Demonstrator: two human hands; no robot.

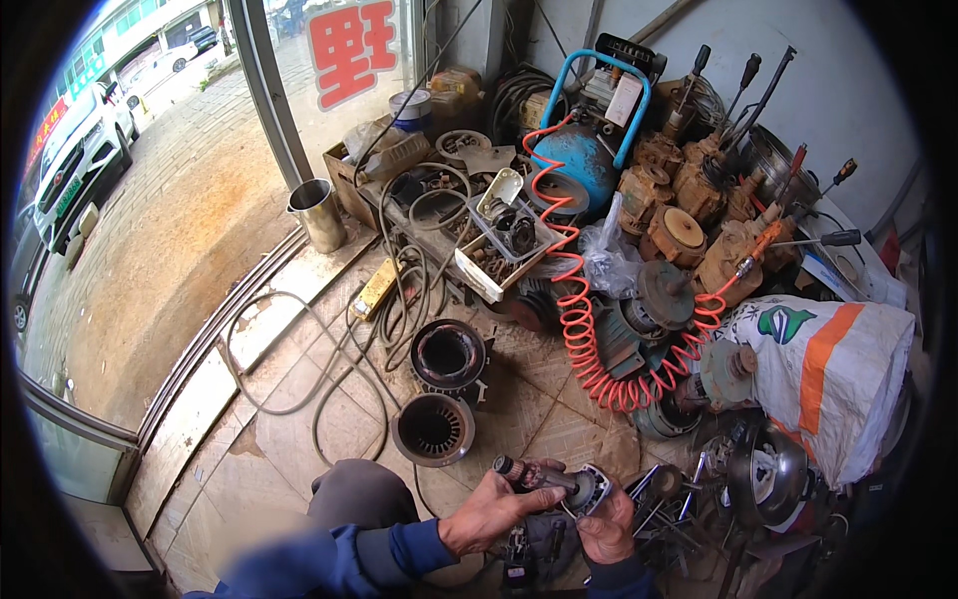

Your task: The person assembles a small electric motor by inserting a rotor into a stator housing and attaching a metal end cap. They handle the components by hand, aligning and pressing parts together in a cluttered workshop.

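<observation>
Both my hands are in the lower middle, closed on one greasy part that looks like a small motor rotor [511,468]. It has a dark ribbed end at the left and a silver metal end housing [593,487] at the right. My left hand [499,511] grips the rotor's body, thumb lying along it toward the housing. The fingers of my right hand [607,529] wrap round the housing from below and the right. Under the hands lies a black tool-like object [519,571], partly hidden by them.
Two round motor stators [432,429] stand on the tiled floor ahead, with a looping cable [317,424] and a yellow power strip [375,289] beyond. A coiled orange air hose [579,339] runs from a blue compressor [579,165]. Loose tools, a metal bowl [788,474] and a white sack [838,369] crowd the right.
</observation>
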